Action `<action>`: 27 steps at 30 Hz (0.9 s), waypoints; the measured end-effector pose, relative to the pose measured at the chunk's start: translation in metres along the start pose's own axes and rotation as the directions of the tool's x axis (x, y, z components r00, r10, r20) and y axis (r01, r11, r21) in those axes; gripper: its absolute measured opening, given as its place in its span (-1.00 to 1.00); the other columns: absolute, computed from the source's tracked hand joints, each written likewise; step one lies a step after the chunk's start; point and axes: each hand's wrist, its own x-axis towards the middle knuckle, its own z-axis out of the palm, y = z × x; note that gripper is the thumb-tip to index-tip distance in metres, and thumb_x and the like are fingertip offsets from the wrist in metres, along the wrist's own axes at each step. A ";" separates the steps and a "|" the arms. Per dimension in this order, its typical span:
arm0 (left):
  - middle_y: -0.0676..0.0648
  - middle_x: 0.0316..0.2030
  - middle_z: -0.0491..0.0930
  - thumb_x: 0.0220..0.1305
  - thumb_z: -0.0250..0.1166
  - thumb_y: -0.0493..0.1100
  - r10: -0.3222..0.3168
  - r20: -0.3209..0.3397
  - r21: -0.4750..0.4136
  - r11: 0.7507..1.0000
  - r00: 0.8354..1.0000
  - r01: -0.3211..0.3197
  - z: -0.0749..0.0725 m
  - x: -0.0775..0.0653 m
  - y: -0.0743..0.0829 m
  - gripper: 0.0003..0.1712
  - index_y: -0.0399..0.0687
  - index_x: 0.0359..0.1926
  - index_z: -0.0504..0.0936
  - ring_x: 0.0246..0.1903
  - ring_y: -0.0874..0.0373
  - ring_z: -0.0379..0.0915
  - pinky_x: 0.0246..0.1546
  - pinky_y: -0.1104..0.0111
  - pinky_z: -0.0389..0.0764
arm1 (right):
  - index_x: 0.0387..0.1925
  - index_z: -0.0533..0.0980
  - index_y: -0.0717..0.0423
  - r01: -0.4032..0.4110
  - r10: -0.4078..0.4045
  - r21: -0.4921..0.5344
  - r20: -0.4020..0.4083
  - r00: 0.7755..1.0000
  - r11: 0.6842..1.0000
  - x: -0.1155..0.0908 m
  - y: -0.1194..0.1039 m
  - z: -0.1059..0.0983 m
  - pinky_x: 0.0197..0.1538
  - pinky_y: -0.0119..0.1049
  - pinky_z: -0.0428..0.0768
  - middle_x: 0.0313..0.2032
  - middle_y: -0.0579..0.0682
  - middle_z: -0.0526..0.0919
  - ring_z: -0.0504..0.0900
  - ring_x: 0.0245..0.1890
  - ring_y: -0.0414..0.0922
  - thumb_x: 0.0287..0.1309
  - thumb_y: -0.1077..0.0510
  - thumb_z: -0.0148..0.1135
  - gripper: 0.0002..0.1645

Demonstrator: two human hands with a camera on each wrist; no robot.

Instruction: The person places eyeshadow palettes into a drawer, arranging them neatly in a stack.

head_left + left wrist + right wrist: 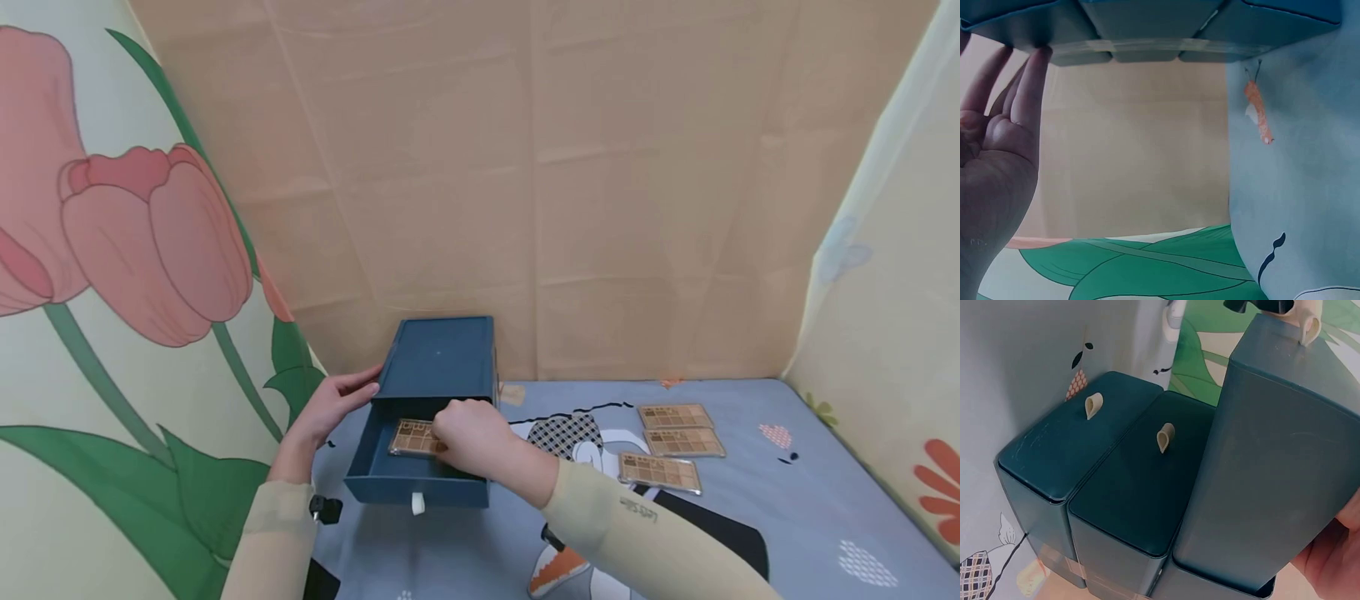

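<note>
A dark blue drawer box (442, 358) stands against the back wall, its top drawer (416, 492) pulled out toward me. My right hand (476, 433) reaches over that drawer and pinches the right end of an eyeshadow palette (411, 437) with brown and beige pans. The fingertips are hidden behind the hand. At the left side of the box, my left hand (337, 404) rests its extended fingers against the wall; the left wrist view shows these fingertips (1041, 53) on the box's side. Only part of my right hand (1335, 550) shows beyond the drawer in the right wrist view.
Three more eyeshadow palettes lie on the patterned blue cloth to the right: a back one (675, 416), a middle one (685, 442) and a front one (660, 472). Two lower drawers with pull loops (1165, 437) are closed. A tulip-print wall (150, 242) borders the left.
</note>
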 end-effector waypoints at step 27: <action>-0.20 0.48 0.44 0.59 0.31 -0.03 0.002 0.007 0.003 1.000 1.000 -0.002 0.001 -0.003 0.002 -0.39 -0.16 0.52 0.48 0.46 -0.18 0.36 0.43 -0.07 0.42 | -0.43 0.76 -0.06 -0.068 0.064 -0.091 -0.047 0.997 0.993 0.011 0.002 0.013 -0.52 -0.43 0.54 -0.53 -0.16 0.69 0.57 -0.57 -0.29 0.34 0.06 0.52 -0.81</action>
